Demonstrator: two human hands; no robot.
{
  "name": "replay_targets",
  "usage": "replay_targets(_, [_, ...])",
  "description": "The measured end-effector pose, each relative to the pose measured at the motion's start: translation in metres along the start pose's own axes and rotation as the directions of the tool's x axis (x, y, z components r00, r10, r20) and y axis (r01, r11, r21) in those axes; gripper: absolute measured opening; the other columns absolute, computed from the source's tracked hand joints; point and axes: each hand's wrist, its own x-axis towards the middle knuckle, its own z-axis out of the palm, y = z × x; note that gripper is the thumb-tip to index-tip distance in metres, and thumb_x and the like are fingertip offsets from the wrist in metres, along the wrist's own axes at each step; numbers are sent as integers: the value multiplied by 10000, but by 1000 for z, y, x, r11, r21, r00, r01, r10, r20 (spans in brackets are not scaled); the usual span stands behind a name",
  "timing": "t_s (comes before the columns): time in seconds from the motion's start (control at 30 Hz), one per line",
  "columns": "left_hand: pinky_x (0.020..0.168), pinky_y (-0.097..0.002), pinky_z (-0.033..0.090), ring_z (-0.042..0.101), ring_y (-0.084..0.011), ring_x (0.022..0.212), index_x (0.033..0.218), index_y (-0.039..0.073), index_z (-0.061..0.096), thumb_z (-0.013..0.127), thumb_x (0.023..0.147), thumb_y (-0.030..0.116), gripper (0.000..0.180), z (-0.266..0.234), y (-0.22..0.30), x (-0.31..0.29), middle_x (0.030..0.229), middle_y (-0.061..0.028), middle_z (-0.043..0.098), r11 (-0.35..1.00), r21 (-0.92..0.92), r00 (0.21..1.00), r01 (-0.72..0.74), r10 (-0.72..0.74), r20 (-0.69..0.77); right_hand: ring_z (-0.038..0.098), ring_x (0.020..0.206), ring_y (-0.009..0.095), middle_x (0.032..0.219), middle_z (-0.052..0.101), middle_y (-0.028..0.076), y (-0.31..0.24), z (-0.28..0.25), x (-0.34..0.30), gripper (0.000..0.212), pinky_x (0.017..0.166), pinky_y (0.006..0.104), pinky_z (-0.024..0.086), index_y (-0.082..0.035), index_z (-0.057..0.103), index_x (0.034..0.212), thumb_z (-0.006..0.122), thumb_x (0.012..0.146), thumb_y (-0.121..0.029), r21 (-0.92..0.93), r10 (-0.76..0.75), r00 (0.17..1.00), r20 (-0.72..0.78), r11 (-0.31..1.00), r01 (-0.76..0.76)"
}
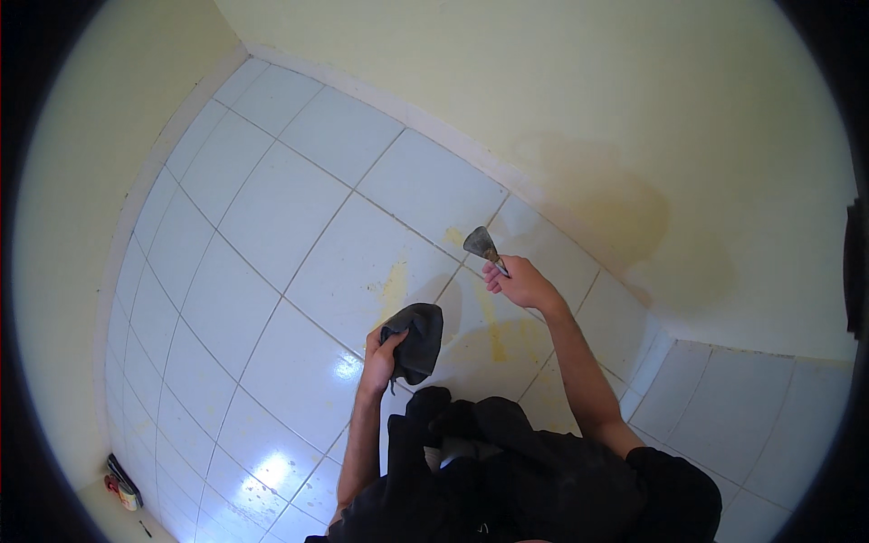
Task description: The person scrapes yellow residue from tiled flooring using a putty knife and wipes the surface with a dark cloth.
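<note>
My right hand (523,284) is closed round the handle of a putty knife (481,244). The knife's wide grey blade points up and to the left, over the white tiled floor (299,226). In my left hand (380,360) a dark grey cloth (416,342) is bunched, its loose part hanging past the fingers. Yellow smears (393,288) mark the tiles between the cloth and the knife. More yellow streaks (495,330) lie on the floor below the blade. The two hands are apart, and whether the blade touches the floor I cannot tell.
Beyond the floor rises a cream wall (634,109) with a pale baseboard (398,107). Another wall (72,244) bounds the left side. At lower left a small dark and red item (122,484) lies by the wall. Further tiles (724,389) continue past a corner at right.
</note>
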Motion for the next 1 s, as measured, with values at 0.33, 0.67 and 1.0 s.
replay_targets(0.33, [807,-266,485,621,-135,886,1114,-39,622,542,904,97,263,5,7,-1,994,-72,670,1000,5,1000,28,-27,-12,641,792,378,814,654,222,24,19,12,261,721,472,498,3,604,927,505,926,-240,-488,35,978,-207,863,-134])
replay_targets(0.67, [844,-301,497,648,-192,908,1107,-61,613,549,891,112,284,1,3,2,1014,-126,672,1000,-7,999,29,-29,-23,637,769,419,799,650,232,39,59,58,459,688,514,500,33,587,824,416,993,-359,-612,-74,940,-333,775,-157])
replay_targets(1.0, [847,-300,496,644,-193,920,1108,-61,613,551,893,110,282,-2,0,5,1022,-121,671,998,-20,998,57,-57,-26,647,821,412,875,661,220,36,68,64,473,733,489,515,35,646,820,424,983,-350,-578,-7,946,-323,793,-191])
